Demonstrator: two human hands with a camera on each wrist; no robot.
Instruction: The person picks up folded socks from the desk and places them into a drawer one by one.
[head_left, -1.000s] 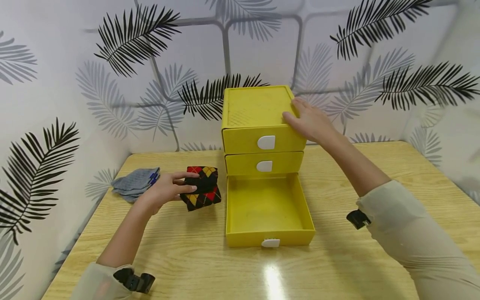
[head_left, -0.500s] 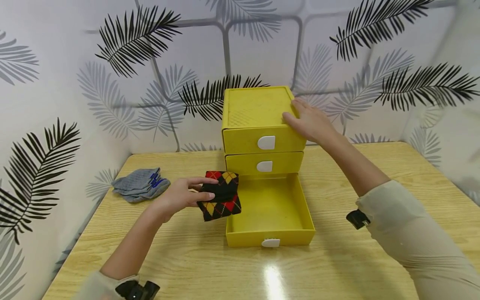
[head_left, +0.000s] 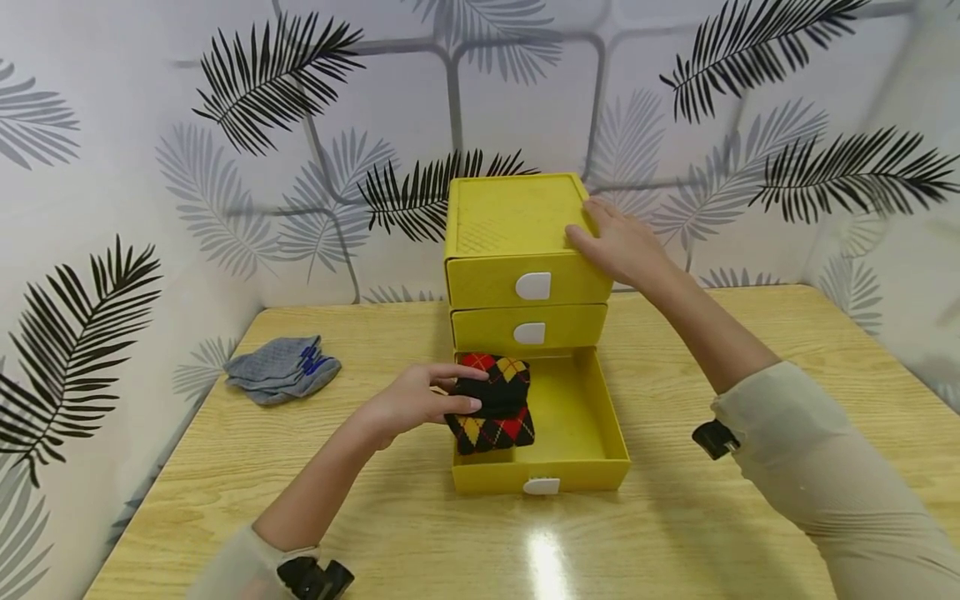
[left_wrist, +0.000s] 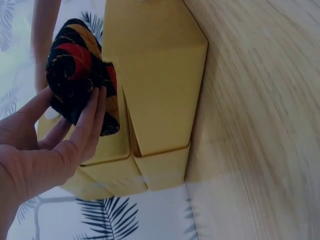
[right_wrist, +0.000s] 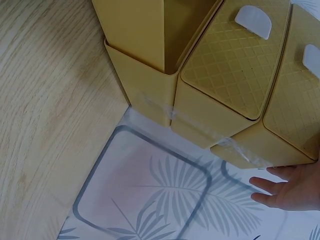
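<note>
In the head view my left hand [head_left: 411, 403] pinches a folded pair of argyle socks [head_left: 501, 398], black with red and yellow diamonds. The socks hang over the left part of the pulled-out bottom drawer [head_left: 491, 478]. Seen from the left wrist, the fingers and thumb grip the sock bundle [left_wrist: 75, 57] beside the drawer's outer wall. My right hand [head_left: 628, 247] rests on the top right edge of the yellow drawer unit [head_left: 517, 212]. From the right wrist, that hand's fingers [right_wrist: 270, 186] look extended along the unit's side.
A folded grey pair of socks [head_left: 273, 371] with blue marks lies on the wooden table [head_left: 360, 533] at the left. The top drawer [head_left: 480, 283] and middle drawer [head_left: 480, 331] are closed, each with a white handle. A leaf-patterned wall covering [head_left: 405, 100] stands behind.
My left hand has carried the argyle socks rightward from beside the unit to over the bottom drawer. The right hand has stayed on the unit's top edge.
</note>
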